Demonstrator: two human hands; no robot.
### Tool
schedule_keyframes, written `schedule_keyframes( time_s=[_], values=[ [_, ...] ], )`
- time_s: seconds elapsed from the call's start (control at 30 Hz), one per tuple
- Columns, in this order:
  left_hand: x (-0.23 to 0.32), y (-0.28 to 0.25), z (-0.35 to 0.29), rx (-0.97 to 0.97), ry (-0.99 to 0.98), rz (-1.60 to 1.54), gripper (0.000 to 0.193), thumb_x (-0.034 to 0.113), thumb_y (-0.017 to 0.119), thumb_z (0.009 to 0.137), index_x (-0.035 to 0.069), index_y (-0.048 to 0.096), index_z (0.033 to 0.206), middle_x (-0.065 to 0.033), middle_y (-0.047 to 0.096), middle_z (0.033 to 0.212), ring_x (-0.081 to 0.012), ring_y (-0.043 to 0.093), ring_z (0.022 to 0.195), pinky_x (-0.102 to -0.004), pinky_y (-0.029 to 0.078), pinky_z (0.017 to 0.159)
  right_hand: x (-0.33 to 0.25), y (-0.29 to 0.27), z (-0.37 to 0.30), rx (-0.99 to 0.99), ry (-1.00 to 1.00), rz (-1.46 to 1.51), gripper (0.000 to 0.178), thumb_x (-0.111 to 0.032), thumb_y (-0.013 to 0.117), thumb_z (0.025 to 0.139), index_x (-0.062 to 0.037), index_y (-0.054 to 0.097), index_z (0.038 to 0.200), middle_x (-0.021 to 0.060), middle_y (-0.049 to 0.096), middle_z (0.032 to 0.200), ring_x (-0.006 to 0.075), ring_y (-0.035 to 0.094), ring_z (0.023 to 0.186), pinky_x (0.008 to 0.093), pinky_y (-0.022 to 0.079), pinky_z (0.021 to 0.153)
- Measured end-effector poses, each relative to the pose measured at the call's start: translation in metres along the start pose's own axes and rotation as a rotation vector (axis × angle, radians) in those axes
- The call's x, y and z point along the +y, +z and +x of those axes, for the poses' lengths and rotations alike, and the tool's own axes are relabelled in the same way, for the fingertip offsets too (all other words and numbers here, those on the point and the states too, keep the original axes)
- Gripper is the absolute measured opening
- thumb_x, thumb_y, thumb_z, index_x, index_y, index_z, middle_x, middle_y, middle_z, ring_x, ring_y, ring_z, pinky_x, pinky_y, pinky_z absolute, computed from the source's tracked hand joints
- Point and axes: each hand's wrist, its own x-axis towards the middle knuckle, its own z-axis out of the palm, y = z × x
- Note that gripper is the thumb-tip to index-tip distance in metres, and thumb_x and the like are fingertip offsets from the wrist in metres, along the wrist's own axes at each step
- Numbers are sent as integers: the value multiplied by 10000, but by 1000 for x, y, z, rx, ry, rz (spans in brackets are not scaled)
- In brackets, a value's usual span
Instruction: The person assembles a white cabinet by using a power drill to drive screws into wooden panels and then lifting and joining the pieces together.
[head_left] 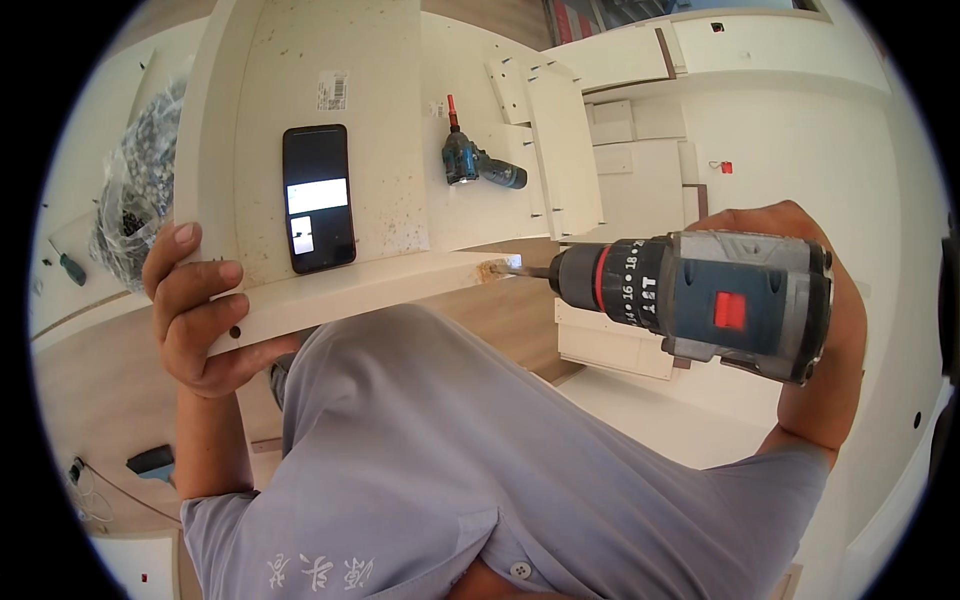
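Now – 2 drills: R hand (pixel 800 300) grips 1 drill (pixel 700 300) | L hand (pixel 195 310) fingers clamp panel (pixel 330 150) | 1 phone (pixel 318 197)

Two drills: one (pixel 720 305) held at the panel (pixel 330 150) edge, one (pixel 480 165) lying on the panel. One phone (pixel 318 197). One screwdriver (pixel 70 266). One bag of hardware (pixel 135 190). Two hands: left hand (pixel 195 315), right hand (pixel 800 330). Several white boards, exact count cannot be determined.

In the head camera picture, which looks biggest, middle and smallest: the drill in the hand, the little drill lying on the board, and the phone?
1. Drill in the right hand, though it is closest to the camera.
2. Phone.
3. Small drill on the board.
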Motion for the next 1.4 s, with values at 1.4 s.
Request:
schedule_keyframes(
  time_s=[1.4],
  values=[
    [2, 6, 2, 38, 44, 105, 590, 522, 904, 714, 117, 586, 1002, -62, 644, 1050, -393, 565, 1239, -528, 469, 1033, 25, -7, 18, 137, -89, -452, 714, -118, 940, 540, -19, 623, 1172, 153, 683, 1107, 322, 672, 1021, 385, 547, 866]
  ],
)
